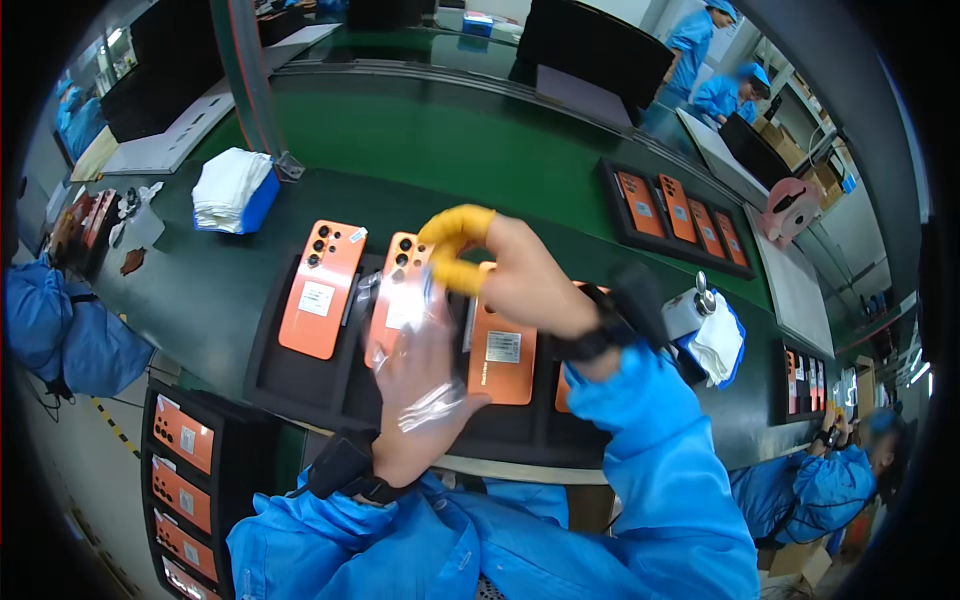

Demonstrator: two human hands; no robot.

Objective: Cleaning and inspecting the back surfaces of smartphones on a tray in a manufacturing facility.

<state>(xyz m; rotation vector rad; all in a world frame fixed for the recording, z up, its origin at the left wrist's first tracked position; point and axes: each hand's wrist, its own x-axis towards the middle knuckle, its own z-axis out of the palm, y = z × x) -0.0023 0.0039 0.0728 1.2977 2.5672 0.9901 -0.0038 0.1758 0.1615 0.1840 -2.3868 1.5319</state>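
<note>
- Phone point(396, 300): second from the black tray's point(275, 385) left edge, long axis near-to-far, cameras toward the far edge.
- Left hand point(425, 375) blurred over it, right hand point(525, 270) curled above; cannot tell either grip.
- Four phones here, one mostly hidden.

- leftmost orange phone point(335, 268) in the front tray point(272, 375): white label point(317, 298), print's way too tiny for me
- phone further right point(512, 382): silvery label point(503, 347), fine print I can't make out, plus pale lettering up its left edge
- lower-left stack phones point(183, 418): squarish pale labels point(188, 438), just blur
- far tray point(612, 200): little labels point(643, 209), same deal
</note>
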